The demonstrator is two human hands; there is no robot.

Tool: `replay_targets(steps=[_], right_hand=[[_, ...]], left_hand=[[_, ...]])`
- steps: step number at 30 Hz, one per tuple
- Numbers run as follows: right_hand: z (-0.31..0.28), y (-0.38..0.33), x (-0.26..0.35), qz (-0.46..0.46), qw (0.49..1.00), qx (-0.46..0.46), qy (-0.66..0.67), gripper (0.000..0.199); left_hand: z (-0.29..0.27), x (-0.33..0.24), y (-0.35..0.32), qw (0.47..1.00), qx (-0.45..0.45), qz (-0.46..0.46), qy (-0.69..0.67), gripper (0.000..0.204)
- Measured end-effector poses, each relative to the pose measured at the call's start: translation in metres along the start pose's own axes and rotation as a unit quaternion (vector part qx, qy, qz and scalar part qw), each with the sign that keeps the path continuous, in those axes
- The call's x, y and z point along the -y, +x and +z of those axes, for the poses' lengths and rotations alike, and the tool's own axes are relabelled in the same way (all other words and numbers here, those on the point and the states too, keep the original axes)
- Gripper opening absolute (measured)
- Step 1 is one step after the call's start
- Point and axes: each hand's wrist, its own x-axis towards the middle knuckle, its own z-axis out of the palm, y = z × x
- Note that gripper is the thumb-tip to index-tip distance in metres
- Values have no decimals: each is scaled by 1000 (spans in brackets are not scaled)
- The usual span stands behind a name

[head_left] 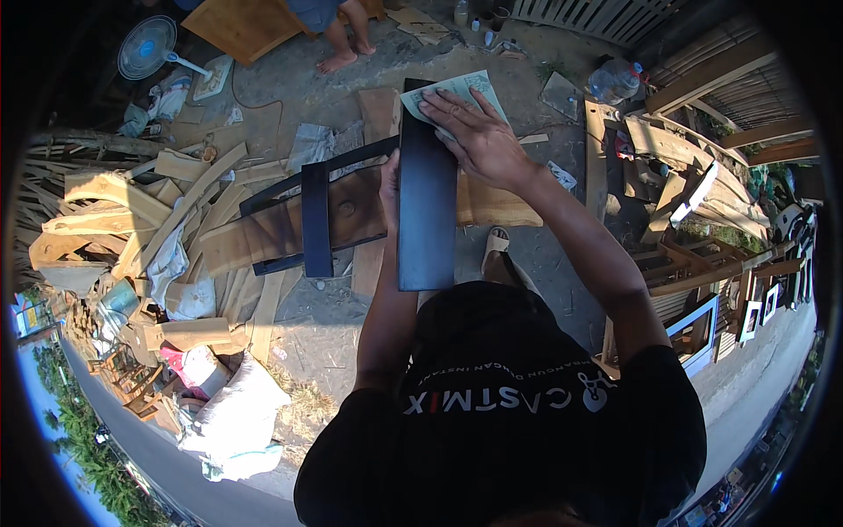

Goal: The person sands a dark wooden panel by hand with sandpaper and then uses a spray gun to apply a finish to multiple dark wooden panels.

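A long black board [428, 220], with a smooth, slightly shiny face, stands in front of my body, its near end against my dark shirt. My left hand [389, 180] grips the board's left edge; most of its fingers are hidden behind the board. On the board's far end my right hand [474, 136] lies flat with fingers spread, pressing down a pale green sheet [479, 85] that looks like sandpaper seen from its printed back. The sheet's right corner sticks out past the board. Its underside is hidden.
Left of the board, a black panel [317, 220] and a dark frame lie over a brown plank [237, 235]. Heaped wood offcuts [105, 220] and sacks [241, 413] fill the left. A fan [147, 47] and another person's bare feet [347, 57] are ahead. Timber [676, 149] lines the right.
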Motion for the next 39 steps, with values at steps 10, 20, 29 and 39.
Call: replay_targets(steps=[10,20,29,39], right_hand=[[-40,-101,117,-69,940,138,305,46],[-13,-249,22,590,445,-215,638,46],[24,-353,46,625,363,-261,640,40],[-1,-428,77,617,319,-414,589,31]], left_hand=[[-40,-92,3,990,88,78,-82,78],[-115,-310,-116,609,-251,265,704,78],[-220,-296,-100,289,-221,143,920,82],[-58,-145,-19,555,-103,169,808,33]])
